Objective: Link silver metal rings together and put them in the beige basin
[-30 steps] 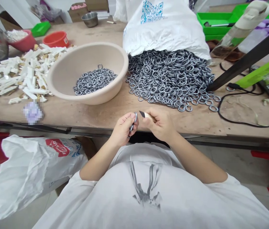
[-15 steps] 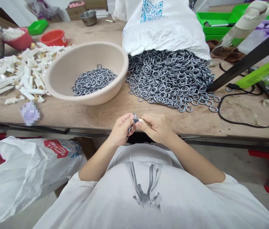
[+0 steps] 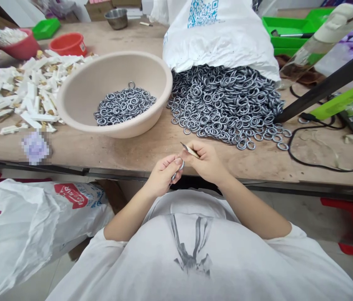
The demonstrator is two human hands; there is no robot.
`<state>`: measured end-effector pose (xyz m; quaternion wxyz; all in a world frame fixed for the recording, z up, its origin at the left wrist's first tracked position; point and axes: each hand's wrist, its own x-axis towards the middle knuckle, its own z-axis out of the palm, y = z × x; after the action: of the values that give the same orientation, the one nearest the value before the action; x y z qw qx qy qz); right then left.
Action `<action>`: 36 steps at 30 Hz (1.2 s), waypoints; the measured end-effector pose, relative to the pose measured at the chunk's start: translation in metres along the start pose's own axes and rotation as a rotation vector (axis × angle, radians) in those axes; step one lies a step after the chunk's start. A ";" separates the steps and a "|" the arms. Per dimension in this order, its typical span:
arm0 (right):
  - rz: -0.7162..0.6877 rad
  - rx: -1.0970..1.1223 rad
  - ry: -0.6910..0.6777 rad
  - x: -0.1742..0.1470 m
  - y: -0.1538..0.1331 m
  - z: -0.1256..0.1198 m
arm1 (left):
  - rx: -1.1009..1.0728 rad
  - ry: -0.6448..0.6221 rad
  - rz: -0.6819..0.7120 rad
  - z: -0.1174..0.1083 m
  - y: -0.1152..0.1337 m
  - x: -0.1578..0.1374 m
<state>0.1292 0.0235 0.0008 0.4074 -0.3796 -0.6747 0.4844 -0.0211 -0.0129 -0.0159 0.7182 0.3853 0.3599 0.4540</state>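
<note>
Between the thumb and fingers of my left hand [image 3: 164, 174] are grey rings, one of them a ring [image 3: 181, 164] standing up by the thumb tip; how many lie in the palm is hidden. My right hand [image 3: 206, 162] is closed round a small knife [image 3: 191, 151] with a pale handle, its dark blade pointing up and left. Both hands are close together over the table's front edge, the blade apart from the ring. Beyond them a beige basin [image 3: 79, 121] holds many grey rings [image 3: 126, 106]. A large heap of rings [image 3: 226, 104] spills from a white sack [image 3: 220, 46].
White strip-like pieces [image 3: 32, 92] lie piled at the left, near a red bowl [image 3: 68, 44]. On the right are a slanting black bar [image 3: 329, 79], a black cable [image 3: 292, 146] and a clear bottle [image 3: 317, 46]. Another white sack [image 3: 47, 217] stands below the table at left.
The knife has come away from the ring, moving up with my right hand, and its blade now points up and left. My left hand has dropped slightly, still gripping the rings.
</note>
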 end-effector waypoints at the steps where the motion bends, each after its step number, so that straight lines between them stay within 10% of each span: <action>1: 0.013 -0.040 0.006 0.006 0.003 -0.001 | 0.011 0.000 0.004 -0.001 0.001 -0.001; 12: 0.235 -1.201 0.059 0.070 0.037 -0.021 | 0.149 0.193 0.578 -0.013 0.114 0.026; 17: 0.191 -0.970 0.112 0.062 0.031 -0.024 | 0.156 0.208 0.407 -0.009 0.087 0.029; 22: -0.209 -0.454 0.218 0.030 -0.009 -0.020 | 0.149 0.166 0.298 -0.008 0.061 0.021; 36: -0.402 -0.542 0.077 0.004 -0.037 -0.013 | 0.112 0.071 0.189 -0.001 0.049 0.018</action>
<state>0.1354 0.0232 0.0399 0.4042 -0.3514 -0.8245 0.1829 -0.0342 0.0179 0.0240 0.6365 0.4405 0.3720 0.5123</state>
